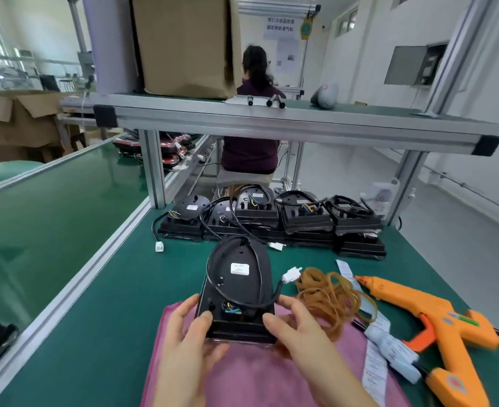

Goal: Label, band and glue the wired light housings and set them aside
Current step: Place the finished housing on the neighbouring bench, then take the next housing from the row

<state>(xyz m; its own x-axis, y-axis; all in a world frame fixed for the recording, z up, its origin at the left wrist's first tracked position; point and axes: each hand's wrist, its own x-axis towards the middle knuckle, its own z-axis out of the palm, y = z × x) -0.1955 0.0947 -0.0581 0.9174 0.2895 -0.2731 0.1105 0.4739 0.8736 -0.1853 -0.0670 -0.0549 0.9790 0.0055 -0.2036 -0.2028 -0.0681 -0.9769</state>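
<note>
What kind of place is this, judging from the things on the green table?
Most likely a factory assembly line: a green-matted workbench under an aluminium frame, stacked black wired light housings, and an orange glue gun beside rubber bands.

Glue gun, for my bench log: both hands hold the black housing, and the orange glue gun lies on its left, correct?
No. Head view shows the glue gun right of the housing; left hand and right hand do hold it.

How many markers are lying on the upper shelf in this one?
3, all on the upper shelf, right of the cardboard box: one marker nearest the box, a second and third close together beyond it. The box could hide more.
</note>
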